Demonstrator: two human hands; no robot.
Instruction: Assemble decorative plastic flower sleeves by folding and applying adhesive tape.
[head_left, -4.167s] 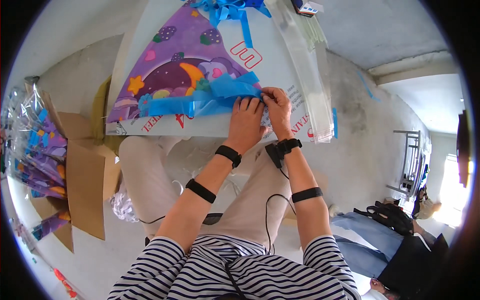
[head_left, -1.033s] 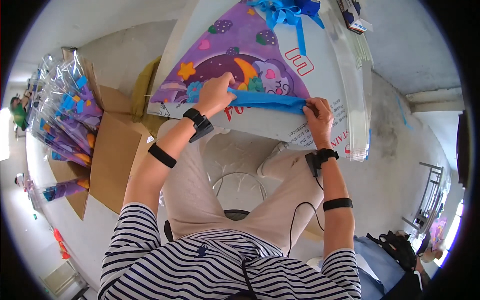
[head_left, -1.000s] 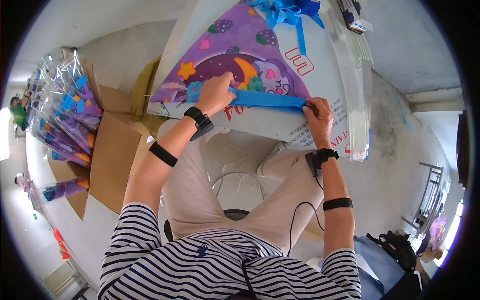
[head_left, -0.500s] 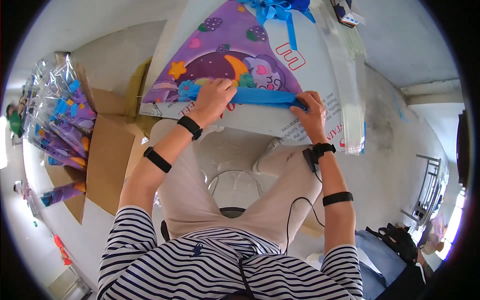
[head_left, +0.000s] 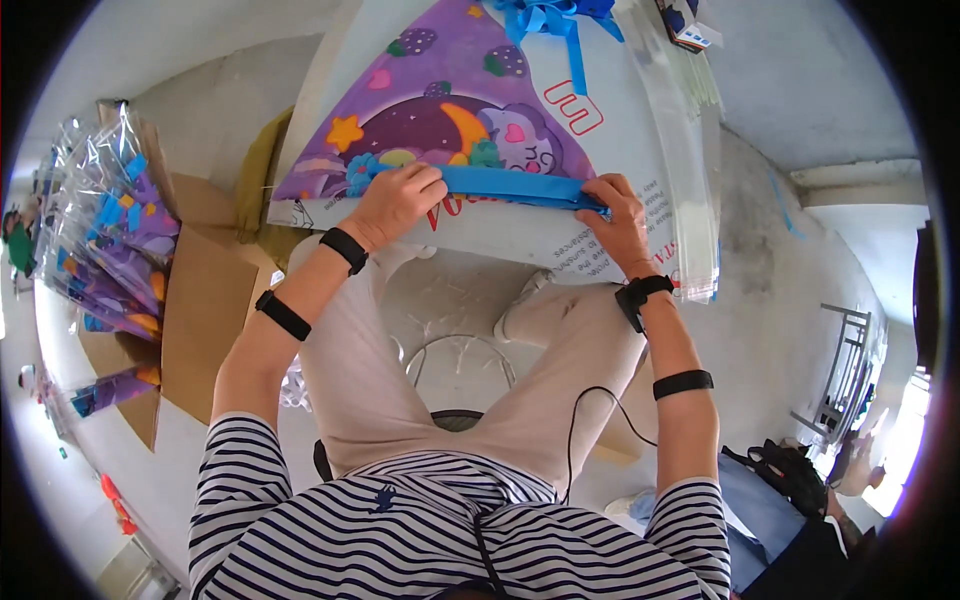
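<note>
A purple triangular printed piece point(head_left: 400, 90) lies on the white printed board point(head_left: 470, 228) in front of me, its wide edge toward me. A blue ribbon point(head_left: 515, 187) stretches along that edge. My left hand point(head_left: 400, 203) has its fingers closed on the ribbon's left part, where the ribbon goes out of sight under them. At the right corner of the purple piece, my right hand point(head_left: 617, 218) pinches the ribbon's other end, with a darker fold of blue between the fingers.
More blue ribbon point(head_left: 545, 20) lies bunched at the board's far side. Clear plastic bags point(head_left: 690, 200) are stacked along its right edge. On the left stands a cardboard box point(head_left: 215, 310) with several bagged purple pieces point(head_left: 120, 235). A small box point(head_left: 688, 28) sits far right.
My left hand has slid left along the ribbon, leaving a longer stretch showing between the hands. The right hand still pinches the right end. The whole view has shifted slightly.
</note>
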